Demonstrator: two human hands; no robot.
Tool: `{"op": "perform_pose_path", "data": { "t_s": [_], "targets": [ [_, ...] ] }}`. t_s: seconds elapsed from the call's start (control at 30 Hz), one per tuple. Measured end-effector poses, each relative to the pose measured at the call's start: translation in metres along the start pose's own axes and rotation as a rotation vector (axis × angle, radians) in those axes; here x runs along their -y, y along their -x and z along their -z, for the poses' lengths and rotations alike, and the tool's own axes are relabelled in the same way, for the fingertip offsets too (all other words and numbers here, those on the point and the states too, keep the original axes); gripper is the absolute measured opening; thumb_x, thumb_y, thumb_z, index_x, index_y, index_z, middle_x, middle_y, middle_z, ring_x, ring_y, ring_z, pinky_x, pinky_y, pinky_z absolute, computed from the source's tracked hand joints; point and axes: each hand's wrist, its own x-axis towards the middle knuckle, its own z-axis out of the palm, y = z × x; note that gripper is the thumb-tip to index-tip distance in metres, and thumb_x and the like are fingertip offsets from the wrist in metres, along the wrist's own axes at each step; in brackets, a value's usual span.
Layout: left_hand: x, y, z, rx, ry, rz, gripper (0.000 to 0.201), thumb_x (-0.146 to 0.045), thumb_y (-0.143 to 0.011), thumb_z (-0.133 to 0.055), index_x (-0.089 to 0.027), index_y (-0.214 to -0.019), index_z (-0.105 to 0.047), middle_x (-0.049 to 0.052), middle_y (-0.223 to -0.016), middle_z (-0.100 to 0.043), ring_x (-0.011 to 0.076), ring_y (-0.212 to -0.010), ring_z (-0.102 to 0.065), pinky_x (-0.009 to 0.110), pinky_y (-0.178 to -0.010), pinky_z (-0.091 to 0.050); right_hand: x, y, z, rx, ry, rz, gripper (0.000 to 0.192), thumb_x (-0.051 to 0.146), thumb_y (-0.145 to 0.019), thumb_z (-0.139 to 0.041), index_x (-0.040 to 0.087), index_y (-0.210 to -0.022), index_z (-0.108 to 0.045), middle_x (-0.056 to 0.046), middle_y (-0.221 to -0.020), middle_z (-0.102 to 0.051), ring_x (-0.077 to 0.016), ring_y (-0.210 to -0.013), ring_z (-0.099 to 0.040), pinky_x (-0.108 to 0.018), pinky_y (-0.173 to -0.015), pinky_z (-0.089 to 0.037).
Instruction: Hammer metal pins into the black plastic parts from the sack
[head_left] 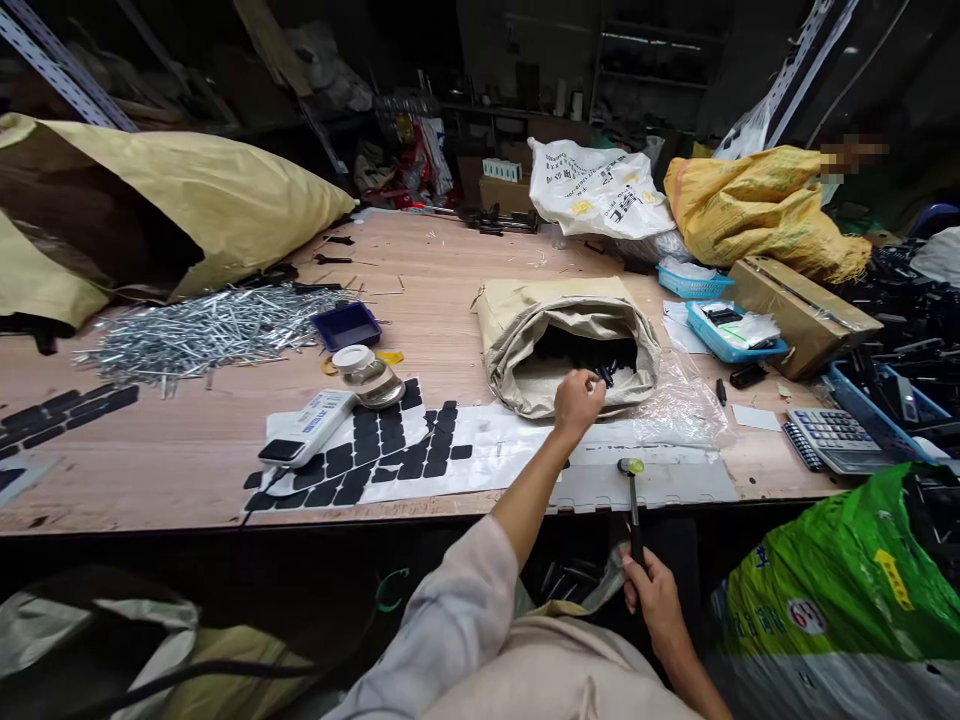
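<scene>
My left hand (580,403) is at the mouth of a beige woven sack (517,335) lying on the bench, its fingers curled together. Small black parts (609,374) are beside the fingertips inside the opening; what the fingers pinch, if anything, is too small to make out. Lower down, at the bench's front edge, my right hand (654,597) is wrapped around the dark handle of a small hammer (634,500). The hammer's yellow-tipped head rests over a grey strip (675,482) along the edge.
Silvery metal rods (217,330) lie piled at the left beside a blue tray (346,326). A jar (369,377), a white device (309,428) and black adhesive pads (367,440) are nearer. A calculator (836,437), blue baskets (739,335) and a green sack (825,570) are right.
</scene>
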Motion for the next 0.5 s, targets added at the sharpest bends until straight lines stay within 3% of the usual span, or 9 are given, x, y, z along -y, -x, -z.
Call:
{"op": "perform_pose_path", "data": {
  "t_s": [0.1, 0.2, 0.3, 0.37, 0.43, 0.5],
  "targets": [
    [-0.009, -0.052, -0.026, 0.135, -0.144, 0.329, 0.014, -0.029, -0.082, -0.069, -0.019, -0.088, -0.076, 0.014, -0.1, -0.074, 0.0286, -0.097, -0.069, 0.037, -0.079, -0.051, -0.004, 0.002, 0.001, 0.02, -0.018, 0.016, 0.059, 0.074, -0.075, -0.067, 0.019, -0.097, -0.067, 0.007, -0.051, -0.043, -0.0123, -0.044, -0.039, -0.025, -0.043, -0.035],
    [-0.006, -0.068, -0.047, 0.258, -0.216, 0.452, 0.026, -0.029, -0.073, -0.078, -0.019, -0.096, -0.077, 0.018, -0.107, -0.075, 0.0333, -0.104, -0.069, 0.039, -0.081, -0.051, -0.003, 0.006, 0.0, 0.054, -0.02, -0.008, 0.06, 0.076, -0.079, -0.063, 0.021, -0.103, -0.066, 0.004, -0.06, -0.05, -0.0131, -0.046, -0.044, -0.026, -0.043, -0.038],
    [0.0, -0.069, -0.055, 0.286, -0.228, 0.476, 0.032, -0.03, -0.07, -0.081, -0.02, -0.1, -0.076, 0.017, -0.112, -0.074, 0.0339, -0.107, -0.069, 0.039, -0.083, -0.051, -0.001, 0.009, -0.001, 0.051, 0.031, -0.02, 0.06, 0.077, -0.083, -0.058, 0.024, -0.111, -0.066, 0.004, -0.061, -0.051, -0.0156, -0.048, -0.047, -0.026, -0.043, -0.039],
    [0.002, -0.068, -0.05, 0.275, -0.212, 0.48, 0.028, -0.031, -0.073, -0.079, -0.019, -0.097, -0.076, 0.017, -0.111, -0.074, 0.0328, -0.105, -0.069, 0.038, -0.081, -0.051, -0.001, 0.01, -0.001, 0.004, 0.077, -0.003, 0.06, 0.077, -0.084, -0.056, 0.026, -0.113, -0.066, 0.002, -0.061, -0.053, -0.0179, -0.052, -0.051, -0.027, -0.044, -0.04],
    [0.003, -0.063, -0.037, 0.197, -0.178, 0.407, 0.021, -0.031, -0.078, -0.074, -0.019, -0.095, -0.076, 0.014, -0.106, -0.075, 0.0291, -0.1, -0.07, 0.035, -0.08, -0.05, -0.003, 0.01, 0.001, -0.053, 0.12, 0.016, 0.058, 0.076, -0.085, -0.055, 0.025, -0.111, -0.067, 0.0, -0.064, -0.055, -0.0195, -0.056, -0.054, -0.028, -0.046, -0.041],
    [0.006, -0.05, -0.017, 0.064, -0.12, 0.241, 0.018, -0.03, -0.085, -0.068, -0.02, -0.098, -0.075, 0.009, -0.098, -0.075, 0.0235, -0.093, -0.069, 0.032, -0.08, -0.049, -0.007, 0.011, 0.003, -0.089, 0.15, 0.021, 0.057, 0.075, -0.086, -0.054, 0.023, -0.106, -0.068, -0.001, -0.066, -0.056, -0.0193, -0.058, -0.054, -0.028, -0.048, -0.041]
  ]
}}
